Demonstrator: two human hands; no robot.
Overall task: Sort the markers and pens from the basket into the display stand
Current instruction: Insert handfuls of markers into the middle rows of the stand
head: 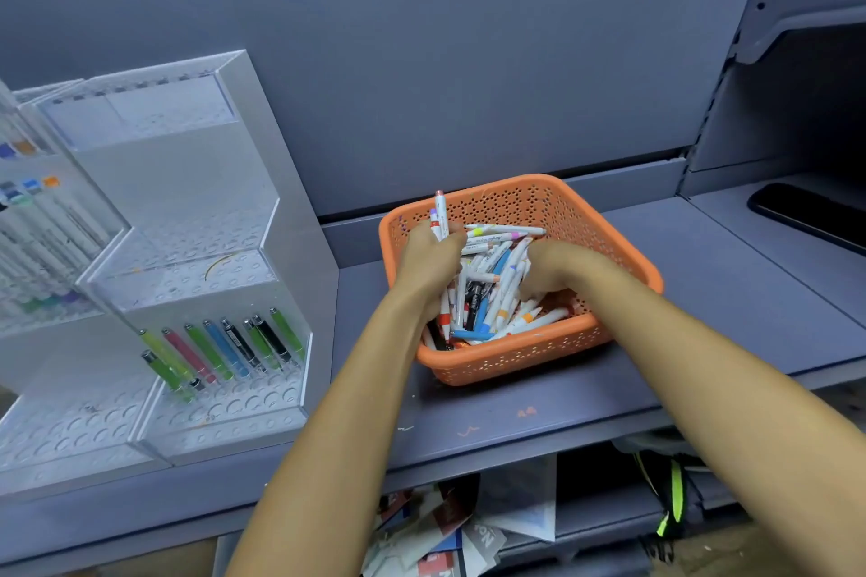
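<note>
While the clear display stand (197, 276) is sitting at the left of the frame on the grey-blue shelf (539, 403), its lower front tier is holding a row of coloured pens (225, 347) leaning in their holes, and white-barrelled markers (42, 225) are filling the tiers at the far left edge. Just right of the stand, near the centre, the left hand (429, 258) is reaching into the left side of the orange basket (515, 358), its fingers curling round a bunch of white pens (440, 213) whose capped ends are sticking up above the fist. The basket is resting on the shelf, apart from the stand, and a loose pile (492, 290) of markers and pens is lying jumbled inside it. Below, at the bottom centre, loose papers (445, 525) are lying on a lower shelf. Right of centre, the right hand (555, 267) is dipping knuckles-up into the pile; its fingers are bending down among the pens, and whether they are gripping anything cannot be told. At the far right edge a flat dark object (806, 216) is lying on a neighbouring shelf.
</note>
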